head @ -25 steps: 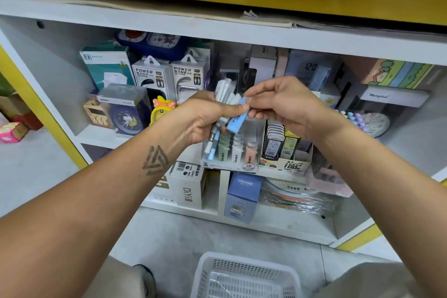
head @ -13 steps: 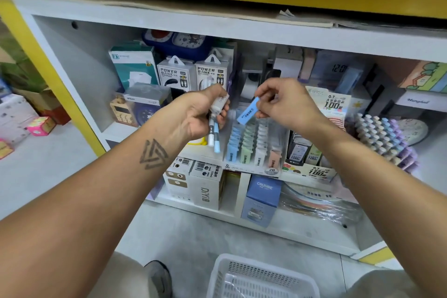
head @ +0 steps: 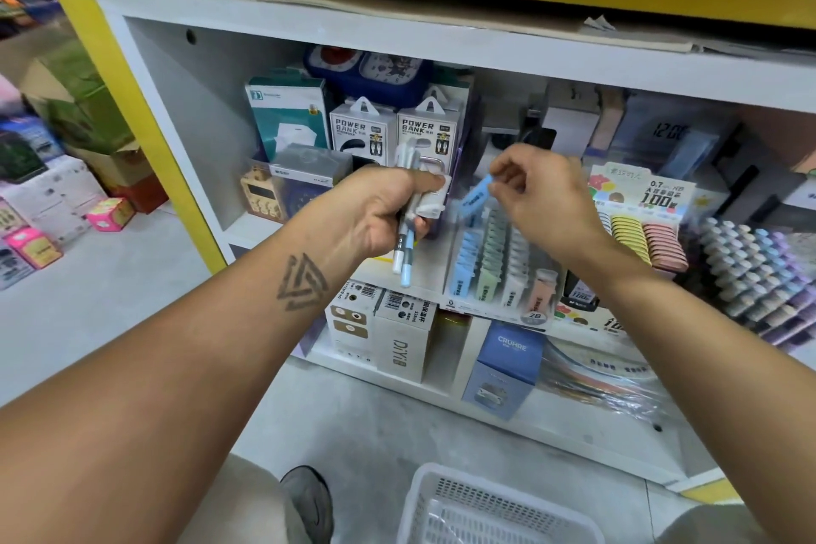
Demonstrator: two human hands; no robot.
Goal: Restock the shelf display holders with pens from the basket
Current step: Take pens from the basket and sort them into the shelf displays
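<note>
OK, right hand: fingers pinch a small blue piece, blurred, I can't tell exactly what it is, above the clear display holder. Left hand fingers wrap a bundle of pens; tips poke out below, tops half hidden behind the thumb. Basket on the floor, cut off by the frame edge; contents unclear.

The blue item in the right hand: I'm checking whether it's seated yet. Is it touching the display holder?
Cannot tell. In the head view the blue item, pinched by the right hand, overlaps the motion-blurred display holder.
</note>
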